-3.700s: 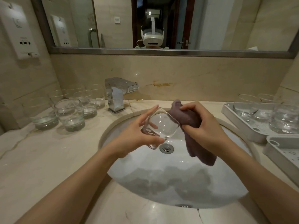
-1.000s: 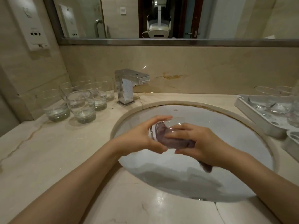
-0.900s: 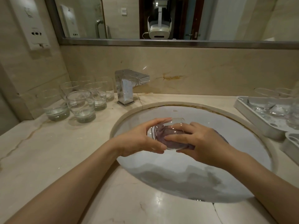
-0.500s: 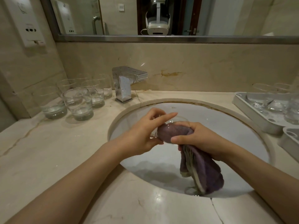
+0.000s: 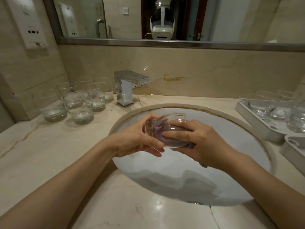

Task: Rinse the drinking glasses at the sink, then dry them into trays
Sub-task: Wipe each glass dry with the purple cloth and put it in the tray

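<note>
Over the sink (image 5: 231, 123), the left hand (image 5: 135, 141) gripped a glass (image 5: 165, 128) sideways while the right hand (image 5: 201, 142) pressed a purple cloth (image 5: 166, 133) inside, drying it. Next, probably, the tray (image 5: 254, 121).

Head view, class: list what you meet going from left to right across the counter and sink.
Cluster of glasses → faucet → left hand → held glass with the purple cloth inside → right hand → white tray holding glasses
</note>
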`<state>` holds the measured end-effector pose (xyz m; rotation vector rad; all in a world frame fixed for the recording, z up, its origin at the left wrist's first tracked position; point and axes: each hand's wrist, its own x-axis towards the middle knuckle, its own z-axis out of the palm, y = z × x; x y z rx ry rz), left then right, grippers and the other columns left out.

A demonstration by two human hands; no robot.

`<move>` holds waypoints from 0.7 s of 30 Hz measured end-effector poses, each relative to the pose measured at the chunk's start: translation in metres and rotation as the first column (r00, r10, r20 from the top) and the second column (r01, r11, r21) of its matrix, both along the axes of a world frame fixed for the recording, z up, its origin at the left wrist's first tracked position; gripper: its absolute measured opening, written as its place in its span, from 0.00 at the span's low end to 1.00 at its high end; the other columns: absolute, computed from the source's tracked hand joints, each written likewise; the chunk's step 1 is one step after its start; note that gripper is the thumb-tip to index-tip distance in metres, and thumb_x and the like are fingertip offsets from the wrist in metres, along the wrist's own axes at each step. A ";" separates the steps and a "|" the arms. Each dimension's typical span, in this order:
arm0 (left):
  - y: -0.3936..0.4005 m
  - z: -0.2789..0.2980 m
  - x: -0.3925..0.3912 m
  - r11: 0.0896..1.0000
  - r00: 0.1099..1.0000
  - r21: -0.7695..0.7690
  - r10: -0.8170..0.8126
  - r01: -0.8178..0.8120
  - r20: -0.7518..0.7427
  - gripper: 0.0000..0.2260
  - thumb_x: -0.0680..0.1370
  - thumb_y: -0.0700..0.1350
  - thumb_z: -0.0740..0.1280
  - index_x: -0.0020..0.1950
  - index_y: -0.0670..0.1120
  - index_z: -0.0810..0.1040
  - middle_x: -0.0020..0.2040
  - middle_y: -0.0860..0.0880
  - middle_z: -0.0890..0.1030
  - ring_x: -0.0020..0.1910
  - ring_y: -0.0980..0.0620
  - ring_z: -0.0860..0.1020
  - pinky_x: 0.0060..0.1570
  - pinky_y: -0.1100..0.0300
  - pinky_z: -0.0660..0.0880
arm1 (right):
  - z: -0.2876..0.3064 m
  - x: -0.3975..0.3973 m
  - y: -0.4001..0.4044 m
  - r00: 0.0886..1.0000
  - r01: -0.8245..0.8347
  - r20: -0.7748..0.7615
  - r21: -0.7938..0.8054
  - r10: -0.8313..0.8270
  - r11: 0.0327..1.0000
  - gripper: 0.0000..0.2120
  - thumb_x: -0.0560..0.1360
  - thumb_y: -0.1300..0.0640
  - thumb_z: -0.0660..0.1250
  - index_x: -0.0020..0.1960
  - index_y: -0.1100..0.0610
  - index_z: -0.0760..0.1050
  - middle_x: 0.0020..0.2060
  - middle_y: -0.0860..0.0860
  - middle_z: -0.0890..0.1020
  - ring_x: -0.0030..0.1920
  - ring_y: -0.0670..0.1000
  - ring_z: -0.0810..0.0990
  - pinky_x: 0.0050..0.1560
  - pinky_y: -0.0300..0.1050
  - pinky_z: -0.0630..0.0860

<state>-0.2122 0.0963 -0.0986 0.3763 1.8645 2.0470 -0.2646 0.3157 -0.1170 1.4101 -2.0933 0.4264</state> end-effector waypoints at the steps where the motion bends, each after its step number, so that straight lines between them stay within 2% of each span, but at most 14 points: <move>1: 0.001 -0.001 0.000 0.999 1.000 -0.033 0.018 -0.018 -0.019 0.28 0.66 0.28 0.71 0.61 0.48 0.69 0.47 0.42 0.82 0.41 0.45 0.82 0.40 0.54 0.81 | 0.001 0.000 -0.001 0.998 0.005 0.064 0.001 -0.005 1.000 0.23 0.67 0.51 0.73 0.61 0.43 0.76 0.60 0.49 0.79 0.47 0.56 0.81 0.45 0.47 0.79; 3: 0.007 -0.006 0.001 0.985 0.989 -0.139 0.089 -0.106 -0.121 0.29 0.68 0.27 0.73 0.62 0.50 0.69 0.54 0.42 0.78 0.44 0.45 0.82 0.40 0.55 0.81 | 0.004 0.007 -0.005 0.921 0.029 0.390 -0.046 -0.009 0.999 0.21 0.67 0.55 0.76 0.58 0.43 0.79 0.57 0.43 0.79 0.52 0.45 0.80 0.51 0.40 0.76; 5: 0.011 -0.011 0.002 0.941 0.950 -0.266 0.135 -0.212 -0.281 0.31 0.69 0.28 0.73 0.62 0.55 0.69 0.59 0.44 0.74 0.48 0.46 0.82 0.40 0.56 0.81 | 0.007 0.015 -0.008 0.656 0.082 0.751 -0.163 0.069 0.983 0.21 0.66 0.60 0.78 0.54 0.44 0.79 0.49 0.40 0.81 0.46 0.37 0.80 0.48 0.30 0.73; 6: 0.011 -0.013 0.002 0.908 0.922 -0.330 0.129 -0.258 -0.365 0.32 0.69 0.30 0.74 0.62 0.58 0.68 0.60 0.47 0.73 0.50 0.48 0.81 0.42 0.58 0.81 | 0.008 0.016 -0.008 0.493 0.100 0.860 -0.202 0.128 0.974 0.20 0.66 0.61 0.78 0.53 0.46 0.79 0.45 0.42 0.83 0.42 0.37 0.81 0.45 0.30 0.74; 8: 0.010 -0.014 0.002 0.817 0.841 -0.458 0.058 -0.349 -0.538 0.32 0.69 0.34 0.76 0.60 0.62 0.65 0.61 0.53 0.72 0.55 0.56 0.76 0.47 0.65 0.77 | 0.011 0.015 -0.006 0.211 0.131 0.960 -0.216 0.186 0.967 0.19 0.66 0.60 0.77 0.55 0.47 0.80 0.40 0.46 0.84 0.36 0.44 0.81 0.41 0.35 0.77; 10: 0.009 -0.014 0.001 0.768 0.791 -0.504 0.006 -0.396 -0.612 0.33 0.69 0.36 0.76 0.60 0.64 0.64 0.63 0.54 0.70 0.57 0.63 0.72 0.49 0.72 0.72 | 0.010 0.014 -0.004 0.142 0.133 0.965 -0.239 0.220 0.962 0.19 0.66 0.60 0.76 0.55 0.47 0.80 0.38 0.46 0.84 0.35 0.47 0.80 0.40 0.38 0.78; 12: 0.009 -0.011 0.000 0.825 0.831 -0.447 0.049 -0.347 -0.555 0.33 0.68 0.34 0.76 0.61 0.63 0.66 0.64 0.52 0.70 0.56 0.61 0.75 0.49 0.69 0.75 | 0.006 0.014 -0.007 0.277 0.135 0.939 -0.250 0.205 0.959 0.19 0.67 0.61 0.76 0.54 0.46 0.80 0.41 0.44 0.85 0.41 0.45 0.82 0.45 0.36 0.77; 13: 0.007 -0.007 0.000 0.888 0.889 -0.372 0.082 -0.271 -0.451 0.33 0.68 0.33 0.75 0.62 0.62 0.68 0.65 0.50 0.71 0.55 0.56 0.78 0.48 0.64 0.78 | 0.004 0.014 -0.008 0.436 0.136 0.885 -0.244 0.163 0.960 0.19 0.67 0.60 0.77 0.55 0.45 0.80 0.46 0.42 0.84 0.46 0.43 0.82 0.49 0.35 0.76; 14: 0.005 -0.004 0.000 0.944 0.945 -0.278 0.083 -0.176 -0.315 0.33 0.68 0.32 0.75 0.63 0.60 0.70 0.64 0.48 0.71 0.54 0.50 0.81 0.47 0.57 0.80 | 0.003 0.013 -0.008 0.647 0.103 0.756 -0.214 0.099 0.971 0.19 0.67 0.57 0.77 0.56 0.45 0.80 0.51 0.42 0.83 0.50 0.43 0.81 0.52 0.36 0.76; 15: 0.002 -0.002 0.000 0.976 0.981 -0.198 0.058 -0.094 -0.184 0.32 0.68 0.32 0.75 0.65 0.58 0.71 0.64 0.45 0.72 0.52 0.46 0.82 0.45 0.53 0.81 | -0.001 0.010 -0.007 0.843 0.046 0.536 -0.138 0.036 0.989 0.20 0.67 0.55 0.76 0.58 0.45 0.79 0.55 0.44 0.81 0.53 0.46 0.81 0.52 0.40 0.77; 16: -0.001 -0.001 -0.001 0.989 0.996 -0.144 0.021 -0.034 -0.092 0.32 0.67 0.32 0.74 0.66 0.56 0.71 0.63 0.43 0.73 0.52 0.44 0.82 0.43 0.52 0.81 | -0.005 0.005 -0.004 0.960 0.021 0.280 -0.038 -0.010 0.999 0.22 0.66 0.53 0.75 0.60 0.45 0.78 0.58 0.47 0.80 0.51 0.51 0.81 0.48 0.44 0.78; 17: -0.003 -0.002 -0.002 0.993 0.999 -0.117 -0.011 0.005 -0.045 0.32 0.67 0.32 0.73 0.66 0.54 0.71 0.62 0.42 0.74 0.52 0.44 0.82 0.42 0.52 0.81 | -0.007 0.002 -0.003 0.995 0.036 0.096 0.037 -0.040 0.999 0.24 0.66 0.52 0.75 0.61 0.45 0.77 0.59 0.49 0.80 0.48 0.55 0.81 0.43 0.47 0.78; 18: -0.004 -0.003 -0.002 0.994 0.999 -0.106 -0.026 0.022 -0.032 0.31 0.67 0.32 0.72 0.66 0.54 0.71 0.61 0.42 0.75 0.53 0.44 0.81 0.41 0.53 0.81 | -0.008 0.000 -0.001 0.998 0.061 0.031 0.069 -0.063 0.996 0.25 0.66 0.51 0.75 0.61 0.45 0.77 0.59 0.50 0.80 0.45 0.56 0.81 0.41 0.47 0.78; 21: 0.002 -0.004 -0.001 0.989 0.993 -0.147 0.012 -0.030 -0.117 0.30 0.69 0.31 0.73 0.65 0.55 0.72 0.60 0.44 0.76 0.51 0.45 0.82 0.41 0.51 0.81 | -0.007 0.002 -0.001 0.979 0.057 0.196 -0.003 -0.055 0.998 0.23 0.66 0.51 0.74 0.61 0.45 0.78 0.60 0.48 0.79 0.51 0.56 0.82 0.48 0.50 0.80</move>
